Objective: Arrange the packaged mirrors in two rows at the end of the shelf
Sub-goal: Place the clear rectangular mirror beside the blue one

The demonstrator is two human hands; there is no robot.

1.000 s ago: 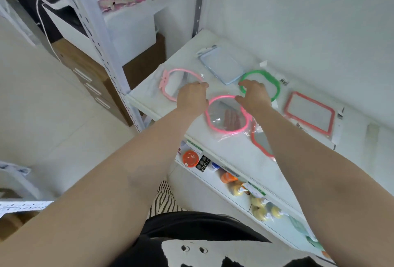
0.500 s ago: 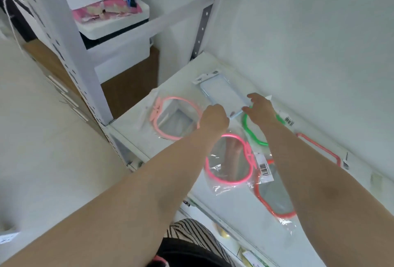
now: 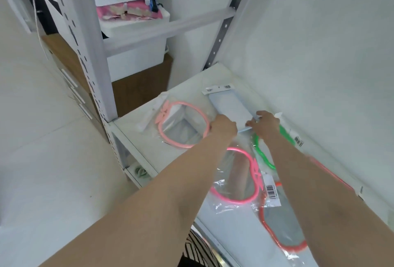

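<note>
Several packaged mirrors lie on the white shelf (image 3: 136, 136). A light blue rectangular mirror (image 3: 229, 104) sits farthest back by the wall. My left hand (image 3: 223, 127) and my right hand (image 3: 266, 125) both grip its near edge, one at each corner. Left of it lies a pale pink round mirror (image 3: 181, 127), touching my left hand. Under my arms are a hot pink round mirror (image 3: 234, 199) and a green wavy mirror (image 3: 263, 159). Nearer me is a red-orange wavy mirror (image 3: 281, 224). A red rectangular mirror (image 3: 334, 176) is mostly hidden behind my right arm.
The shelf ends at a white perforated upright (image 3: 93, 57) on the left and meets a white wall (image 3: 319, 53) on the right. Beyond the end stand a white box (image 3: 136, 32) with pink items and papers, and a brown cabinet (image 3: 136, 89).
Both hands left the hot pink and green mirrors and reached farther back to the light blue mirror. The view has shifted toward the end of the shelf.
</note>
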